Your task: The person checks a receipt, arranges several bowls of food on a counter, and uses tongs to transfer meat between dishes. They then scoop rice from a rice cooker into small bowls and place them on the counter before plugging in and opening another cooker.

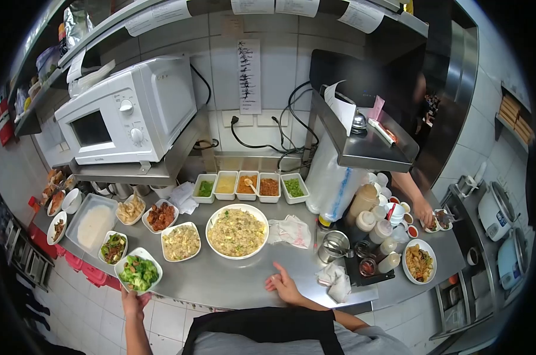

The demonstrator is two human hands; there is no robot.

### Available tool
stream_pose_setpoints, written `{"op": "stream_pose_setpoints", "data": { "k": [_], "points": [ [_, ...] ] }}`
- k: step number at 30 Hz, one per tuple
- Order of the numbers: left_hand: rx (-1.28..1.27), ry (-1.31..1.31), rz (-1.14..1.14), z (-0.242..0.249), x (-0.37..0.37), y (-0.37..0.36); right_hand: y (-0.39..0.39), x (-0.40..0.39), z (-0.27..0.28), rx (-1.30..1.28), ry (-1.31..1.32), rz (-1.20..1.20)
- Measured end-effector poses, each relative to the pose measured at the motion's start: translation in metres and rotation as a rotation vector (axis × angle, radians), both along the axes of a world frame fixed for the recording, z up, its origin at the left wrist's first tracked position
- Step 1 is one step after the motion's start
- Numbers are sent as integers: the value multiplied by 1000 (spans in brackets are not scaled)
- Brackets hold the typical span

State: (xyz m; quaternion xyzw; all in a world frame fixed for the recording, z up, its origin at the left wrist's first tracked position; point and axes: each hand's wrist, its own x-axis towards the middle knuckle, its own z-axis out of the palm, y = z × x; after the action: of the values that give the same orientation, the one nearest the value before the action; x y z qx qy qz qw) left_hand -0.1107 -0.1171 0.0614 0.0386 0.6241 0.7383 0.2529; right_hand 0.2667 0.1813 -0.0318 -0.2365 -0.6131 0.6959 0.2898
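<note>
My left hand (135, 303) grips the near edge of a white bowl of broccoli (139, 271) at the counter's front left edge. Over the steel counter, my right hand (284, 284) has its fingers apart and holds nothing. Beyond it stands a large round bowl of fried rice (237, 231), with a crumpled white cloth (290, 231) beside that bowl. A squarish bowl of rice (181, 242) sits between the broccoli and the large bowl. Behind the broccoli are a small bowl of mixed vegetables (113, 247) and a bowl of browned meat pieces (160, 216).
Small tubs of toppings (225, 184) line the back. Right of my right hand are a metal container (333, 247), a cloth (335, 282) and sauce bottles (380, 231). Another person's hand (423, 212) reaches toward small dishes at far right, near a noodle bowl (419, 261). A microwave (129, 112) sits above left.
</note>
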Motion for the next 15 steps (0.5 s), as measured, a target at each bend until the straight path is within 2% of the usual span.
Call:
{"op": "stream_pose_setpoints", "data": {
  "k": [3,5,6,9,10,11,13,15],
  "points": [
    [-165,-48,-110,16,47,-10,-1,13,-6,-100,-28,55],
    [-131,-139,-229,6,77,-3,-7,27,1,-205,-38,61],
    [-165,-184,-279,-12,87,8,-9,33,3,-258,-44,67],
    [-91,-251,-497,-26,139,55,-11,55,-8,-286,-6,16],
    [-30,-256,-584,-72,138,72,-11,62,-6,-269,-32,-21],
    [38,-242,-655,-85,157,91,-11,68,-2,-252,-58,-57],
    [20,-327,-731,-29,209,119,-11,80,-1,-242,-72,-119],
    [100,-371,-873,-49,219,139,-5,89,-2,-250,-52,-171]
  ]
}}
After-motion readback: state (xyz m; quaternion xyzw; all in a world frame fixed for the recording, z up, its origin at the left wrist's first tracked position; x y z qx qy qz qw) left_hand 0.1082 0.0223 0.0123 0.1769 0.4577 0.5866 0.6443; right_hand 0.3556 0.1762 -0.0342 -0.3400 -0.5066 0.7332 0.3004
